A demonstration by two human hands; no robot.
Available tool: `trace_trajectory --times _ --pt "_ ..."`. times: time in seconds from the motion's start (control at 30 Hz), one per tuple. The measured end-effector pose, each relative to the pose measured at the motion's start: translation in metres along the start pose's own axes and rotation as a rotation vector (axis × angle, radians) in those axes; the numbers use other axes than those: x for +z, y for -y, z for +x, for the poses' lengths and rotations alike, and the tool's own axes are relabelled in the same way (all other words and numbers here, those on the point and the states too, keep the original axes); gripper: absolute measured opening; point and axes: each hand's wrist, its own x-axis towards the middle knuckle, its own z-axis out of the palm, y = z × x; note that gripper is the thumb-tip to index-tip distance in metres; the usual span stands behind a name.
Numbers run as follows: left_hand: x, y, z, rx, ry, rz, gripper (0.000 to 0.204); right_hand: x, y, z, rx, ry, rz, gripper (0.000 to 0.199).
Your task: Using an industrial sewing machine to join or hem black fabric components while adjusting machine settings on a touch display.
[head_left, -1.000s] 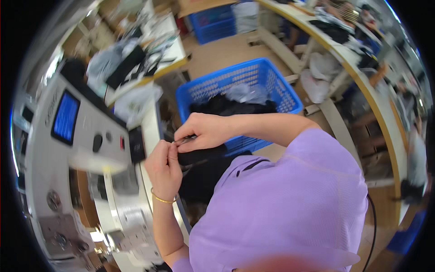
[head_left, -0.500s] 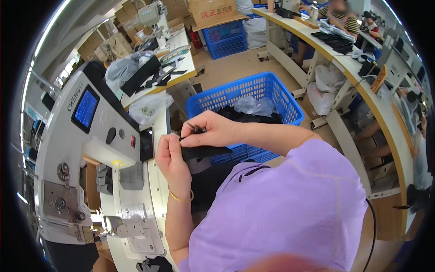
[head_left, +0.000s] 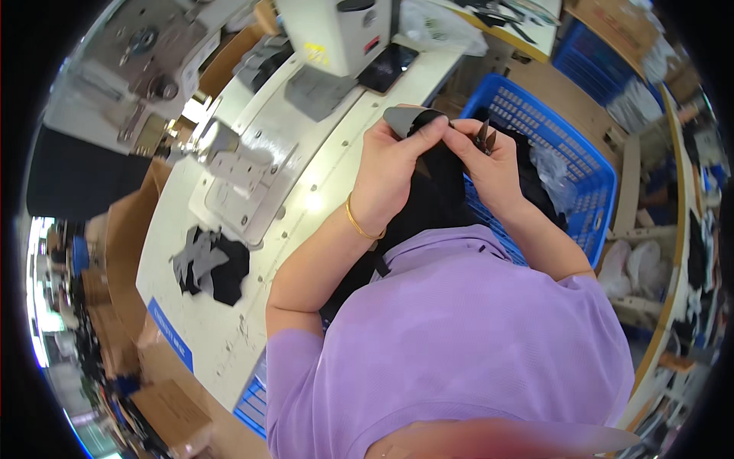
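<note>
Hands (head_left: 440, 164) over lap; basket (head_left: 589, 176) right; table (head_left: 306, 199) left, scraps (head_left: 206, 264) on it.

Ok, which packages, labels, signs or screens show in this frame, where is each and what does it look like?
Label on the sewing machine: small yellow sticker beside a red one on its white body, top centre.
Blue sticker: long strip with white print, on the table front edge, lower left.
Cardboard boxes: plain brown, below the table, lower left.
Clear plastic bag: crumpled, behind the machine, top.
Phone: dark, unlit screen, beside the machine.
</note>
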Motion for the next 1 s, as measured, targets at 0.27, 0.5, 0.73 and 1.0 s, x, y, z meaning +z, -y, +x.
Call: trace_trajectory --times 0.27,0.5,0.73,1.0 --pt "-0.029 -0.010 -0.007 0.284 0.034 0.890 0.021 0.027 -0.007 0.038 -0.671 0.108 -0.554 0.019" --pt "-0.032 -0.009 -0.015 0.058 -0.133 0.376 0.023 0.025 -0.012 0.049 0.235 0.143 0.293 0.020" --pt "-0.043 -0.002 -0.023 0.071 -0.063 0.483 0.017 0.029 -0.018 0.048 -0.116 0.279 -0.149 0.020" --pt "-0.051 0.005 -0.029 0.123 0.029 0.559 0.009 0.023 -0.026 0.054 0.127 0.232 0.239 0.013"
